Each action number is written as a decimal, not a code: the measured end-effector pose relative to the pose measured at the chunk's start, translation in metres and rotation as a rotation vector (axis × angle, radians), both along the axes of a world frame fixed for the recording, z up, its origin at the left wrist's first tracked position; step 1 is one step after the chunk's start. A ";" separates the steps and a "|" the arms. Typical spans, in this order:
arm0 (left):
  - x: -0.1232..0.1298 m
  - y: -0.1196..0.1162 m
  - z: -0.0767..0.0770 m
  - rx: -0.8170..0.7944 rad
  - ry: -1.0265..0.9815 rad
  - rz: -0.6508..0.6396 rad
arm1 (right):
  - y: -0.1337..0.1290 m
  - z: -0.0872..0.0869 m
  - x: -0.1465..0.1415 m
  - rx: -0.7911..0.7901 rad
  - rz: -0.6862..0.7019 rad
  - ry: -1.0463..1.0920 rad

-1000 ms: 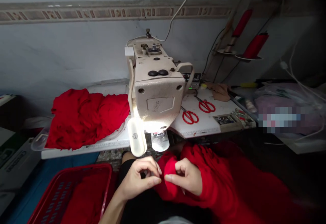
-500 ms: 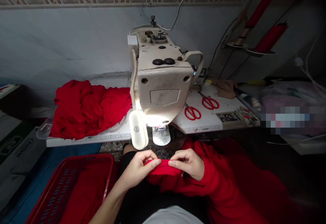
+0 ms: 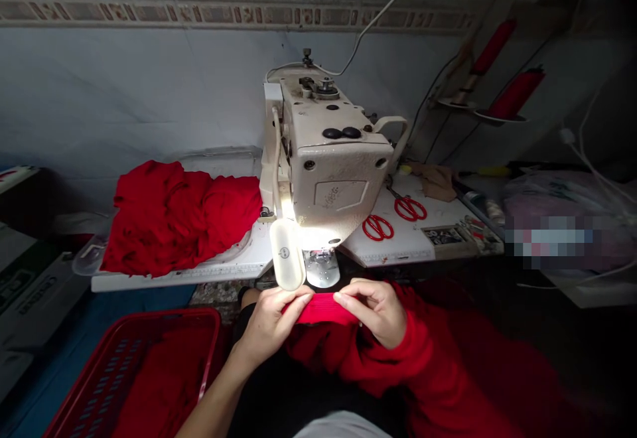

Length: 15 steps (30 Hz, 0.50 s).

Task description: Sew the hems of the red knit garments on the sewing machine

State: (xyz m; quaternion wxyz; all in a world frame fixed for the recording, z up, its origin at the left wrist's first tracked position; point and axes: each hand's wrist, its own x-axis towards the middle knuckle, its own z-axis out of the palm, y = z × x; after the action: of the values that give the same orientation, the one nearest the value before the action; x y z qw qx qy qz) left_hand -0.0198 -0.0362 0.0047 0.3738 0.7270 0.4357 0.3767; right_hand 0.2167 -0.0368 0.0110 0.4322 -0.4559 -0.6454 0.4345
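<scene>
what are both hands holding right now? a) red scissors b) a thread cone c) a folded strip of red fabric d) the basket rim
c, since the left hand and right hand pinch opposite ends of the folded strip of red fabric between them.

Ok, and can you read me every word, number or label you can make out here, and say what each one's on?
Nothing can be read for certain.
Plate on the sewing machine head: raised marking, too small to read.
Round badge on the white lamp: too small to read.
Box at far left: dark lettering, too blurred to read.
Measuring strip along the table edge: numbers too small to read.
</scene>
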 end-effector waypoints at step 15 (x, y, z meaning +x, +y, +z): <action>0.024 0.040 0.001 -0.064 -0.172 0.295 | 0.041 -0.015 0.008 -0.205 -0.197 0.161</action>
State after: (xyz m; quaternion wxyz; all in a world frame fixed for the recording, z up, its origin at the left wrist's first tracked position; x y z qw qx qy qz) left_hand 0.0042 0.0035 0.0060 0.3734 0.6078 0.5160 0.4742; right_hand 0.2244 0.0045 -0.0043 0.4744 -0.5223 -0.5131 0.4887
